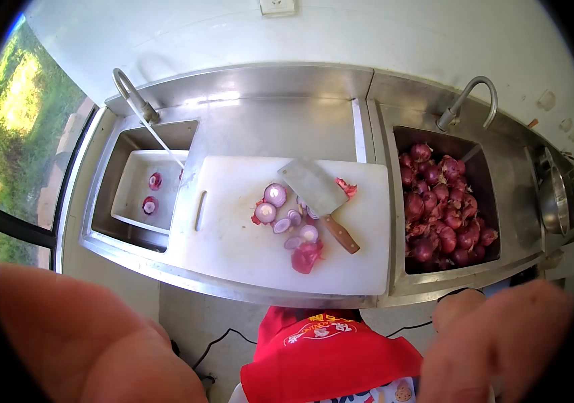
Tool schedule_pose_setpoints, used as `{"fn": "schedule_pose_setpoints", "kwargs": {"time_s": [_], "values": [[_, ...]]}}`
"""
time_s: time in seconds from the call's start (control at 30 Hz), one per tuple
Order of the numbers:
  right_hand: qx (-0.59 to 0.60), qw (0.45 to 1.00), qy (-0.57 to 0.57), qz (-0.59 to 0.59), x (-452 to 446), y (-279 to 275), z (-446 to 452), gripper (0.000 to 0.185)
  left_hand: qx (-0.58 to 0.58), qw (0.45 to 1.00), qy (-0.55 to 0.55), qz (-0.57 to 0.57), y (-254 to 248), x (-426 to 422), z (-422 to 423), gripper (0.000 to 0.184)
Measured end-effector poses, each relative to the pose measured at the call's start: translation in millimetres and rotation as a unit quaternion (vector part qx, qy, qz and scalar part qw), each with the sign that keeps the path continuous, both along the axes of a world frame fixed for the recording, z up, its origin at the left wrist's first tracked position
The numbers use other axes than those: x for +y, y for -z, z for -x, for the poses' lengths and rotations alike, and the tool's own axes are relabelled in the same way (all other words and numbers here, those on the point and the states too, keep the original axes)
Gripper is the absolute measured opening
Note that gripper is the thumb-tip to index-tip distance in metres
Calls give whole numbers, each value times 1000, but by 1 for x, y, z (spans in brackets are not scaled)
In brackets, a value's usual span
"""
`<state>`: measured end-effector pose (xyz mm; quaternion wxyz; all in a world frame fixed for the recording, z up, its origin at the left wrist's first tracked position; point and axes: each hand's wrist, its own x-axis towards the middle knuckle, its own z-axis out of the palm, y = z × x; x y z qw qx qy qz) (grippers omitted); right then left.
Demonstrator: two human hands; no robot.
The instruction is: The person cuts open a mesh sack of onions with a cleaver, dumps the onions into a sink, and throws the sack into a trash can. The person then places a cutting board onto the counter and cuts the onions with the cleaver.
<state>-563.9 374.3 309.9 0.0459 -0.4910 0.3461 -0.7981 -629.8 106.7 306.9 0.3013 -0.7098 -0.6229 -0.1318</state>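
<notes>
My left hand (85, 336) and my right hand (502, 342) are raised close to the camera at the lower corners. Both are blurred and cut off, so their fingers cannot be made out. Neither touches the white cutting board (233, 255), which lies farther off between them. On the board, a cleaver (314, 185) with a wooden handle rests flat over some onion pieces. Cut red onion ends and slices (275, 195) lie left of its blade. Onion skin (307, 256) sits below them, and a smaller red scrap (347, 187) is by the blade tip.
The right sink holds a heap of red onions (438, 208). In the left sink, water runs from a faucet (132, 97) into a white tub (132, 208) with onions in it. Metal bowls (552, 198) stand far right. Below the counter a red apron (334, 356) shows.
</notes>
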Motion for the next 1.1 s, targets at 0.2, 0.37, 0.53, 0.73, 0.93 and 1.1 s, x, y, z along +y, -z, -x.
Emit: {"fn": "schedule_pose_setpoints", "kwargs": {"time_s": [0.2,0.37,0.53,0.73,0.93,1.1], "values": [[-81,996,-22,-38,0,-3,4,16,3,1000,-11,0,-2,-5,-1,65],[-331,918,163,-144,-10,30,31,14,4,1000,-15,1,-2,-7,0,65],[-74,863,225,-446,-43,63,41,35,1,1000,-16,1,0,-5,4,64],[-70,992,-23,-105,-74,25,22,49,3,1000,-22,0,4,-4,7,64],[-23,999,31,-22,-54,15,11,48,10,999,-35,-7,4,-8,4,63],[50,995,84,-2,-54,14,0,47,21,999,-41,-12,9,-10,4,63]]}}
